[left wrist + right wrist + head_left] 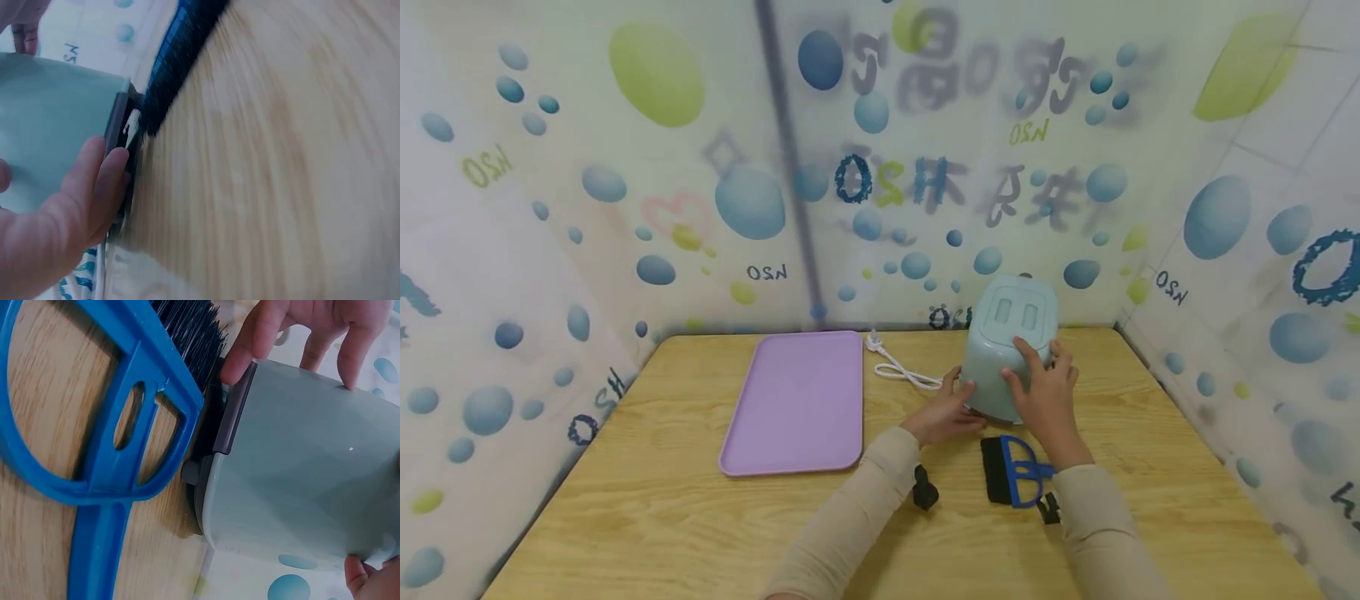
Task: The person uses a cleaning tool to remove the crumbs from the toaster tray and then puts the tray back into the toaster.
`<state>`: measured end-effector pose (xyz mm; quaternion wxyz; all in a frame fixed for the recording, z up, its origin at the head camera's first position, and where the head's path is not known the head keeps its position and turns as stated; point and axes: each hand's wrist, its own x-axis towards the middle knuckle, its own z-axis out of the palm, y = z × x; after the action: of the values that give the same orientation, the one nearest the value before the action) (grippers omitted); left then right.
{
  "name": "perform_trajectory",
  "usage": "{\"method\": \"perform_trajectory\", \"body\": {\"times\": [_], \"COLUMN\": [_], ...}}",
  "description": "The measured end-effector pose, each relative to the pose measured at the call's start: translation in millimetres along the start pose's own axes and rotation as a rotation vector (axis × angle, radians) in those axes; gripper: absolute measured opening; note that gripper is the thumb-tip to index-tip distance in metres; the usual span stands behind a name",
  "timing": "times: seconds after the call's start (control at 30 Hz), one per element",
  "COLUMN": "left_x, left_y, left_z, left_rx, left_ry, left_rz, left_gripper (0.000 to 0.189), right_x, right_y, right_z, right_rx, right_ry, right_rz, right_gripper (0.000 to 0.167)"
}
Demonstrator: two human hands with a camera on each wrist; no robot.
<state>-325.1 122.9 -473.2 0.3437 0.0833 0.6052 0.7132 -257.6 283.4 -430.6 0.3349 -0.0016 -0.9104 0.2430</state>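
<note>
A pale green toaster (992,367) stands tilted at the table's back right, its two slots facing up and away. My left hand (943,410) grips its lower left side, thumb on the body and fingers along the dark base (117,122). My right hand (1043,392) holds the right side near the top, thumb and fingers spread around the edge. Smooth green body (300,462) fills much of the right wrist view, with left fingertips at the dark strip of the base. A white power cord (917,379) with its plug trails left from the toaster.
A blue brush (1009,471) with black bristles lies just in front of the toaster. Nearby are a black clip-like piece (1049,510) and a small black object (925,493) by the left forearm. A purple tray (797,408) lies left; patterned curtains surround the wooden table (647,517).
</note>
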Motion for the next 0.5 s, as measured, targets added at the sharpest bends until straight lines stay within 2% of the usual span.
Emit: {"method": "perform_trajectory", "body": {"times": [0.1, 0.2, 0.37, 0.5], "left_x": [1.0, 2.3, 4.9, 3.3], "left_y": [-0.2, 0.1, -2.0, -4.8], "left_z": [1.5, 3.1, 6.3, 10.7], "left_rx": [-0.094, -0.123, -0.092, -0.063], "left_ry": [-0.008, -0.005, -0.002, 0.017], "left_rz": [-0.023, -0.031, -0.019, 0.002], "left_gripper": [0.07, 0.07, 0.07, 0.069], "right_x": [0.2, 0.5, -0.2, -1.3], "right_y": [0, 0, 1, 1], "right_z": [0, 1, 3, 5], "right_rx": [0.006, 0.013, 0.027, 0.031], "right_ry": [0.007, 0.003, -0.017, -0.017], "right_rz": [-0.003, 0.0, 0.027, 0.045], "right_gripper": [0.052, 0.056, 0.064, 0.063]}}
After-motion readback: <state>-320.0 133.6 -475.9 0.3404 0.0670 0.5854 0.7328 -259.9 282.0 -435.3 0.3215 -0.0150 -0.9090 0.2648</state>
